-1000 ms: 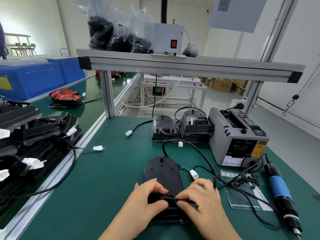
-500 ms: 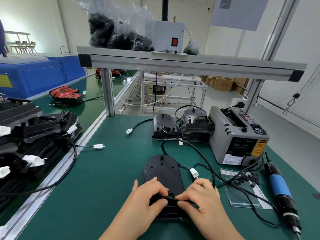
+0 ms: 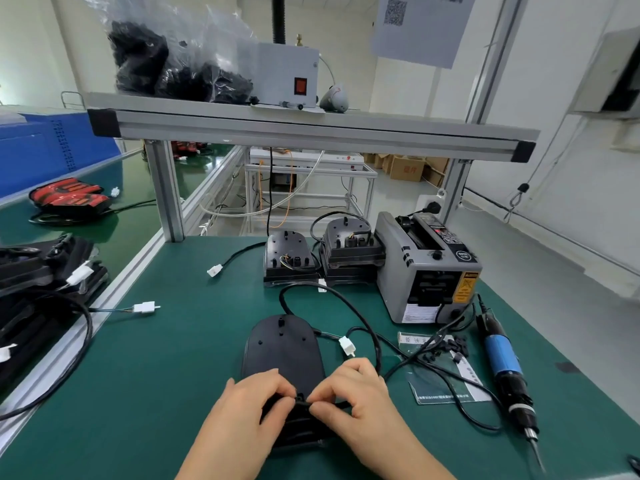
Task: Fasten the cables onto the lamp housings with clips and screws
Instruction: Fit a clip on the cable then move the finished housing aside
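**Unit in hand.** Black oval plastic lamp housing (image 3: pixel 284 348), flat on the green-matted desk (image 3: pixel 166 368) directly in front of the person, its near end under both hands.

**Cable.** Thin black sheathed cable (image 3: pixel 375 341), looping from behind the housing round its right side and crossing the near end. Its white plastic connector (image 3: pixel 347 346) lies just beside the housing's right edge.

**Progress (judged).** Early for this unit.
- The cable is being seated across the near end.
- A small dark piece between the fingertips may be a clip, but it is too small to tell.
- No screw shows at that spot.
- The blue-and-black electric screwdriver (image 3: pixel 502 362) lies untouched at the desk's right.
- Loose small black clips (image 3: pixel 453 344) sit near the screwdriver on a clear plastic bag.
- Clip fixing and screw driving appear still to come.

**Other stock.** Two more black housings with cables (image 3: pixel 289 258) stand at the back beside a grey tape dispenser (image 3: pixel 426 271). A stack of dark housings (image 3: pixel 41 271) sits at far left. Whether any of these are fastened cannot be told.

**Left hand** (image 3: pixel 249 407). Palm down, fingers curled, thumb and forefinger pinching the cable at the middle of the near end.

**Right hand** (image 3: pixel 349 393). Palm down, fingers curled, pinching the same cable from the right. Its fingertips nearly meet those of the left hand.
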